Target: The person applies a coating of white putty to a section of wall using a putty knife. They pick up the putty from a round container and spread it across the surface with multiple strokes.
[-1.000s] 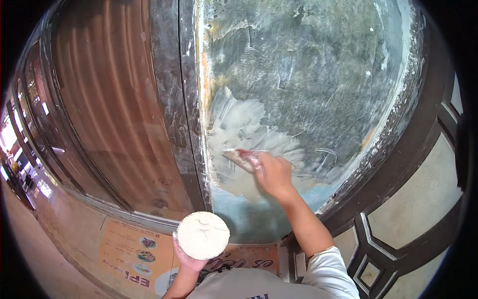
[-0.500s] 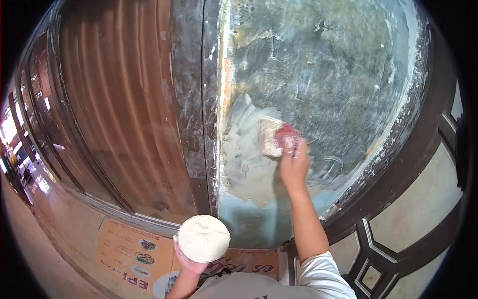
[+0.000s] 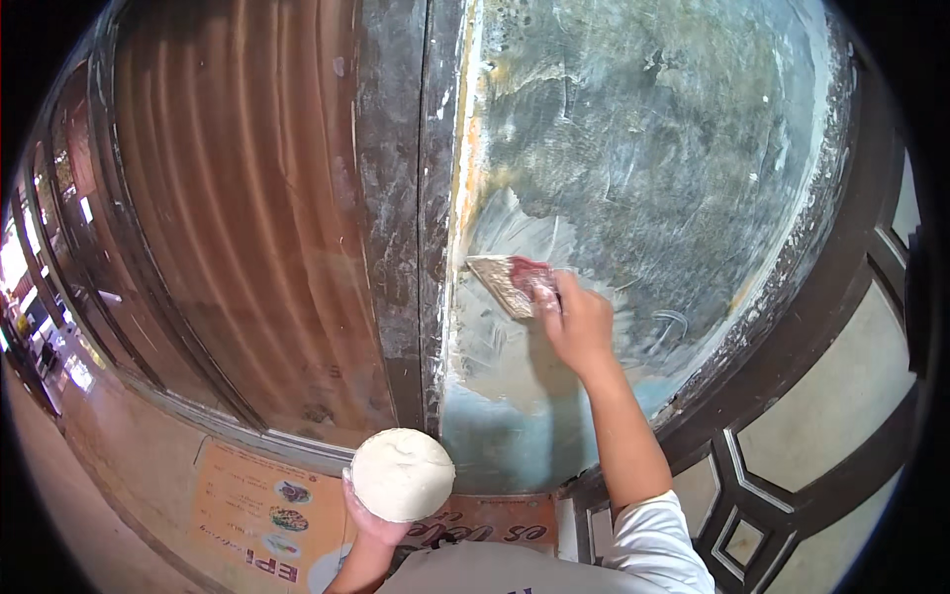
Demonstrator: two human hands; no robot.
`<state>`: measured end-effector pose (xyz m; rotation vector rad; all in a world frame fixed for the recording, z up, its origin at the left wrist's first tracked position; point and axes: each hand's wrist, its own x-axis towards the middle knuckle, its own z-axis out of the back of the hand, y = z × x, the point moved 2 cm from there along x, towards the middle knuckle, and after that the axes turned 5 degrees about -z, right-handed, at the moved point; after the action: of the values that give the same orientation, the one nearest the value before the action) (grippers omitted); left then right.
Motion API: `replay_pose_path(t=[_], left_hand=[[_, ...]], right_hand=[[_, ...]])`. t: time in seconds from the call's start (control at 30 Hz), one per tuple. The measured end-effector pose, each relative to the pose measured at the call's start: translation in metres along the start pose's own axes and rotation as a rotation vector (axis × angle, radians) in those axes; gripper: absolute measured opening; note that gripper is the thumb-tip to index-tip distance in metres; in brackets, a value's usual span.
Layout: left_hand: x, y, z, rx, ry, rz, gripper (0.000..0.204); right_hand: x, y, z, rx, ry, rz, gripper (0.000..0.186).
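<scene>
My right hand (image 3: 576, 315) grips the red handle of a putty knife (image 3: 503, 281), whose wide blade is coated with off-white paste. The blade lies tilted against the wall (image 3: 633, 148), close to its left edge. Around it spreads a smeared patch of pale filler (image 3: 505, 366) over the mottled grey-green surface. Low in front of me, my left hand (image 3: 374, 523) is wrapped round the side of a round container of white putty (image 3: 404, 473). The container itself is mostly hidden beneath the putty.
A dark, worn wooden post (image 3: 396, 198) borders the wall on the left, beside a glass pane with a brown curtain (image 3: 237, 218) behind it. Dark panelled woodwork (image 3: 811, 396) stands at the right. An orange printed banner (image 3: 237, 505) lies below.
My right hand has swept the putty knife left toward the wall's edge and turned its blade. My left hand keeps holding the putty container in nearly the same place.
</scene>
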<state>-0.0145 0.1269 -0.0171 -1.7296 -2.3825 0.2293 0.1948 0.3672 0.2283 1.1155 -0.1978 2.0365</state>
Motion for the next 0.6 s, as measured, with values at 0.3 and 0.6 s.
replay_pose_path(t=[0.3,0.6], left_hand=[[0.007,-0.005,0.007,0.137,0.009,0.003,0.077],[0.007,0.001,0.003,0.029,0.014,0.056,0.075]], right_hand=[[0.000,0.002,0.011,0.165,-0.135,-0.170,0.022],[-0.045,-0.024,-0.012,0.296,-0.303,-0.227,0.023]])
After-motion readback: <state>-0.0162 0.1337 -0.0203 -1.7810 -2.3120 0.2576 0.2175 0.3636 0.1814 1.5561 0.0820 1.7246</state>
